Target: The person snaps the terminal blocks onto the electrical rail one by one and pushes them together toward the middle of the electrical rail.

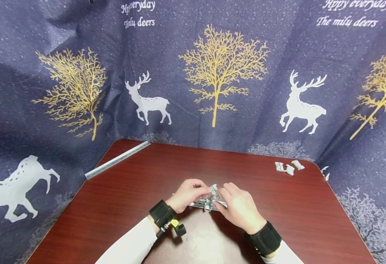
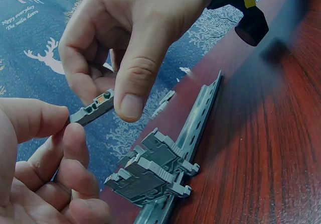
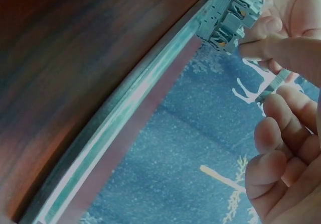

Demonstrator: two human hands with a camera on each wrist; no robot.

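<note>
My left hand (image 1: 189,194) pinches a small grey terminal block (image 2: 95,106) between thumb and index finger, held in the air above a slotted metal DIN rail (image 2: 193,123). From the other side my right hand (image 1: 240,205) comes in, its thumb apart from the other fingers, which bend loosely. In the left wrist view the right thumb (image 2: 131,101) overlaps the block's end, which shows orange and dark green parts. Two more terminal blocks (image 2: 143,181) stand clipped side by side on the rail, just below the hands; the right wrist view shows these rail-mounted blocks (image 3: 228,20) too.
A longer bare DIN rail (image 1: 117,160) lies along the table's left edge. Several loose small terminal blocks (image 1: 290,169) lie at the far right corner of the reddish-brown table (image 1: 140,176). Behind hangs a dark cloth (image 1: 179,135) with deer and trees.
</note>
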